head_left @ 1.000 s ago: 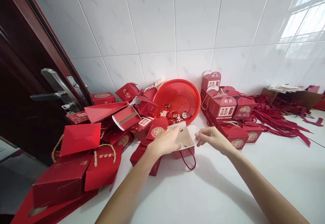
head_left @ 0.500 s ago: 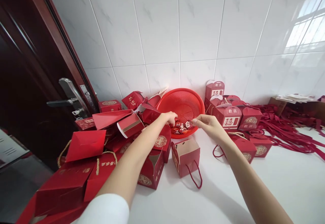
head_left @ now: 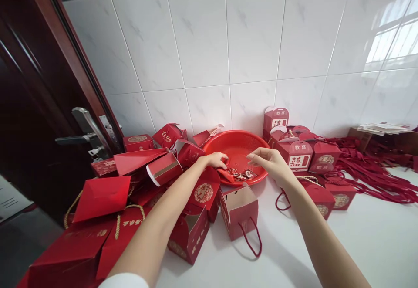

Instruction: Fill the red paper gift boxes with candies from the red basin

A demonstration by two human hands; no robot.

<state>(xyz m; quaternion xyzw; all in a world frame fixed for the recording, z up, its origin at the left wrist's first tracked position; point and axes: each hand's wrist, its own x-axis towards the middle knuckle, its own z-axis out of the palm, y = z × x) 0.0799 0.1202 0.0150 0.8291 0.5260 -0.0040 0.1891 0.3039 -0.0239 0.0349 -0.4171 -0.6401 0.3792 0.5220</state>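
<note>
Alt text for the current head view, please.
Bare left hand in a round red plastic basket holding small shiny wrapped pieces, bare right hand hovering near its right rim. In front stands an open-topped red cardboard box with a dark red cord handle; more red boxes lie on both sides.

Basket (head_left: 240, 133) mid-table (head_left: 281, 257), boxes either side, tiled wall (head_left: 202, 39) behind.
Packets (head_left: 246, 174) in basket's near part; left hand (head_left: 216, 160) at its left side, right hand (head_left: 269, 160) over its right side. Front box (head_left: 243, 220) directly before basket, cord handle (head_left: 253, 253) on its near side; another box (head_left: 200, 235) just left of it. Box pile (head_left: 102, 198) fills the left, door (head_left: 26, 96) beyond that. Box stack (head_left: 298, 156) right of basket, 2 boxes (head_left: 341, 198) at its near right. Ribbons (head_left: 369, 174) farther right; papers (head_left: 383, 128) on a carton (head_left: 362, 139) behind them.
</note>
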